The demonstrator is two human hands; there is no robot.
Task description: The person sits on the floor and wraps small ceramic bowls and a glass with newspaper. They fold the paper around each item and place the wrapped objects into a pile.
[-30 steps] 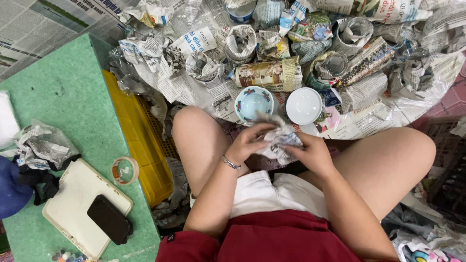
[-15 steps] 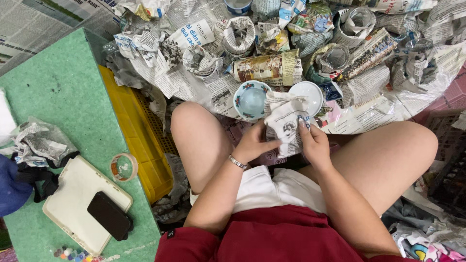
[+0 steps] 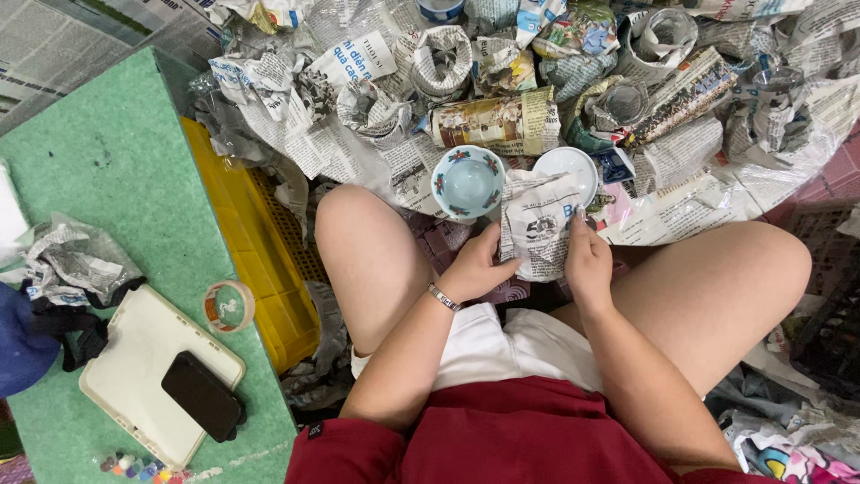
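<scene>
Between knees: newspaper sheet pinched by left hand & right hand.

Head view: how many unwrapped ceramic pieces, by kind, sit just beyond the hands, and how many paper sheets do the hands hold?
Flower-rimmed bowl: 1
White saucer: 1
Newspaper sheet, held by left hand and right hand: 1
Total: 3

Green tabletop at 9 o'clock, yellow slatted crate beside it. Floor from 11 to 2 o'clock buried under newspaper. Reddish tiles at 3. Even light.
</scene>
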